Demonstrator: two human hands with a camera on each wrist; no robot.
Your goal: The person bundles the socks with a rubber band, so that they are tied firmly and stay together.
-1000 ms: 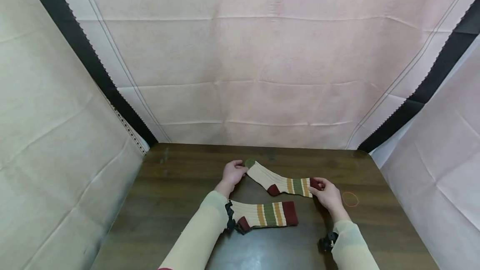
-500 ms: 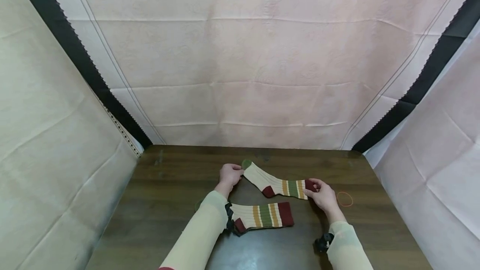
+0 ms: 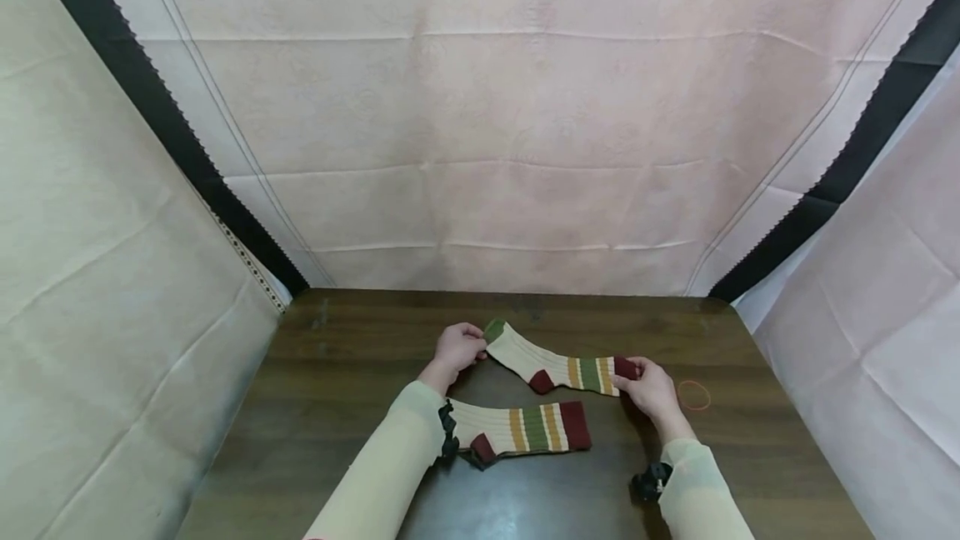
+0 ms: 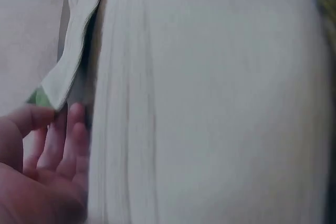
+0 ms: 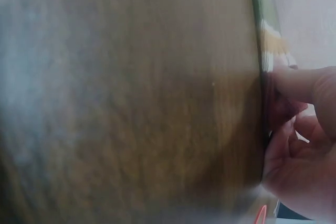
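A cream ribbed sock (image 3: 551, 362) with a green toe, dark red heel and cuff, and yellow and green stripes lies stretched across the far part of the table. My left hand (image 3: 459, 347) pinches its green toe between thumb and fingers; the left wrist view shows that toe (image 4: 41, 98) at the thumb tip. At the other end, my right hand (image 3: 652, 390) holds the dark red cuff (image 5: 278, 100) between thumb and fingers. Nearer to me lies a matching sock (image 3: 536, 429), its toe end hidden behind my left wrist; its cream knit fills much of the left wrist view.
An orange rubber band (image 3: 693, 395) lies on the brown wooden table (image 3: 757, 457), right of my right hand. Pale fabric walls (image 3: 517, 190) rise behind the table and on both sides. Each wrist carries a dark camera mount.
My left hand has shifted slightly left and its hold at the green toe has changed a little. My right hand keeps the cuff. The near sock stays put.
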